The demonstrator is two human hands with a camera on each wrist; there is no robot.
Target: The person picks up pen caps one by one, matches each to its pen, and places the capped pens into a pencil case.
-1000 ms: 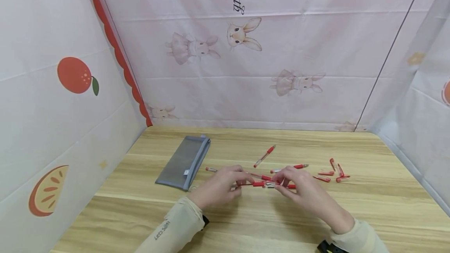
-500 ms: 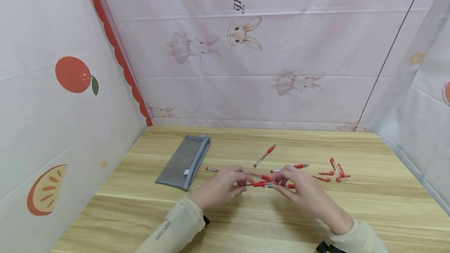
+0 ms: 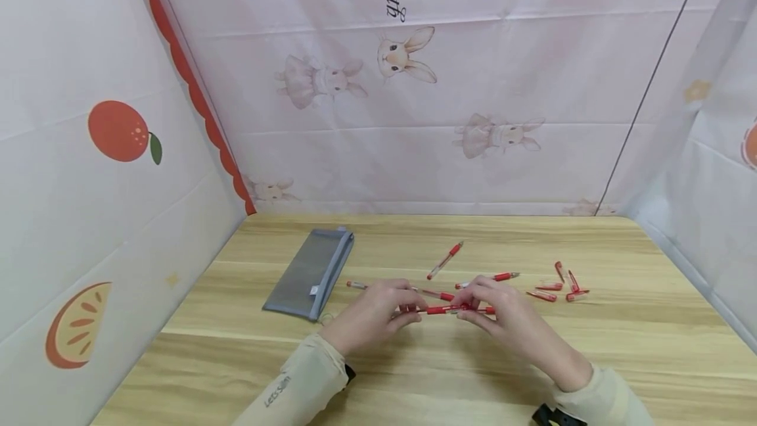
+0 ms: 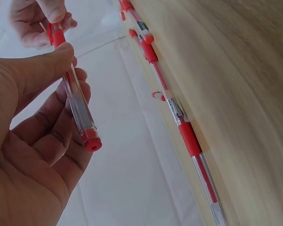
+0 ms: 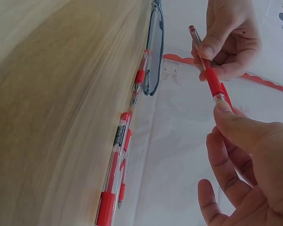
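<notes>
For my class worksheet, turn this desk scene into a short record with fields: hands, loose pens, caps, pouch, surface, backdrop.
Left hand: grips a red gel pen by its barrel
Right hand: pinches a red cap at that pen's tip
Cap fit: cannot tell whether fully on
Loose pens: several, including two uncapped red pens beyond the hands
Loose caps: five, red, grouped right of the right hand
Pouch: grey mesh zip pouch, left of the pens
Surface: light wood-grain tabletop
Backdrop: rabbit-print cloth

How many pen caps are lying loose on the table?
5, clustered at right: far cap, middle-right cap, middle-left cap, near-left cap, near-right cap. Others may be hidden.
</notes>
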